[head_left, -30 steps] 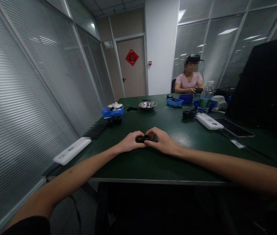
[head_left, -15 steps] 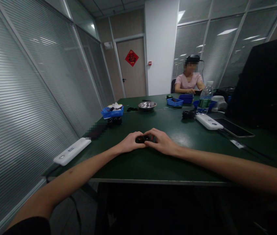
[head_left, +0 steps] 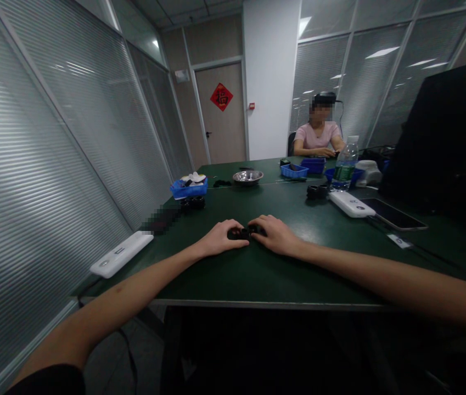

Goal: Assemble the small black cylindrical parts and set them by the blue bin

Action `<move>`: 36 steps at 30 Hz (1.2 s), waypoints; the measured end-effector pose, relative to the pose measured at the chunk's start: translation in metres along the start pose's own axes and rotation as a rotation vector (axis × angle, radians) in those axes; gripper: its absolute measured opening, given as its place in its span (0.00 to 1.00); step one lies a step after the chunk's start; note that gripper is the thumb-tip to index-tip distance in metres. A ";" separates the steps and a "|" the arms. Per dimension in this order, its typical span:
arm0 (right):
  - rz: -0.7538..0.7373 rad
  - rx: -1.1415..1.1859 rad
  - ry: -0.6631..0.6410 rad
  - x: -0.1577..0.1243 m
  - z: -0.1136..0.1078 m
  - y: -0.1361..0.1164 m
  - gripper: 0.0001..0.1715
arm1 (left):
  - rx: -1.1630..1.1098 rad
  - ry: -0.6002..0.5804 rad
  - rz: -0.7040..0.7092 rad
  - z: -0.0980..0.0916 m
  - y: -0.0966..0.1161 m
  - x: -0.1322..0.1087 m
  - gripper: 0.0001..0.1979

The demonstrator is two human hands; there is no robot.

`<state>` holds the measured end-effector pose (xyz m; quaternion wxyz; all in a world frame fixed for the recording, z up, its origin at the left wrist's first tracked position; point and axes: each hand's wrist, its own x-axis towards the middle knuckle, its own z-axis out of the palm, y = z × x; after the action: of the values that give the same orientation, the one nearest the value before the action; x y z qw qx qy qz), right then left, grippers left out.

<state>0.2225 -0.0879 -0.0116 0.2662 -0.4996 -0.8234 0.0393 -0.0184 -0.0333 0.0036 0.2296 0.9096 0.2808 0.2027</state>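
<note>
My left hand (head_left: 221,238) rests low over the table, its thumb and fingers curled around a small black part (head_left: 241,234). That part is dark and partly covered by the fingers, so its kind does not show. Close by on the right, my right hand (head_left: 277,236) has its fingers bent around a second small black piece (head_left: 258,230), mostly hidden under the fingertips. A narrow gap separates the two hands. Both hands are over the green table (head_left: 216,280), fairly near its front edge.
Left of me lie a white power bank (head_left: 121,254), a blue basket (head_left: 189,189) and black round parts (head_left: 192,203). A metal bowl (head_left: 248,178) stands farther back. To the right are more black parts (head_left: 317,192), a bottle (head_left: 344,167), another power bank (head_left: 351,204) and a phone (head_left: 395,214). A person (head_left: 318,134) sits opposite.
My right hand has shifted slightly right, so its fingertips have come away from the left hand and a gap shows between them. The left hand has barely moved.
</note>
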 end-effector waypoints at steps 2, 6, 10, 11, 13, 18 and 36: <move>-0.006 -0.011 -0.012 0.001 0.001 0.004 0.18 | 0.009 -0.009 -0.011 0.000 -0.001 0.000 0.26; -0.015 -0.008 0.007 0.000 0.002 0.006 0.18 | 0.029 -0.013 -0.015 0.000 -0.001 0.000 0.27; -0.030 0.017 0.020 -0.001 0.003 0.006 0.18 | 0.080 -0.015 -0.008 -0.001 0.002 -0.001 0.25; -0.032 0.020 0.023 -0.001 0.003 0.007 0.19 | 0.096 -0.015 -0.006 -0.001 0.003 -0.001 0.25; -0.033 0.017 0.022 -0.001 0.003 0.007 0.19 | 0.121 -0.025 -0.001 -0.001 0.004 -0.001 0.25; -0.033 0.006 0.010 -0.001 0.002 0.006 0.19 | 0.144 -0.043 0.014 -0.002 0.006 -0.002 0.25; -0.033 -0.009 0.011 -0.002 0.003 0.005 0.22 | 0.205 0.088 -0.160 -0.004 -0.027 0.005 0.25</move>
<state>0.2261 -0.0869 -0.0167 0.2690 -0.4875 -0.8301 0.0284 -0.0277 -0.0097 -0.0063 0.1384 0.8932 0.3813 0.1939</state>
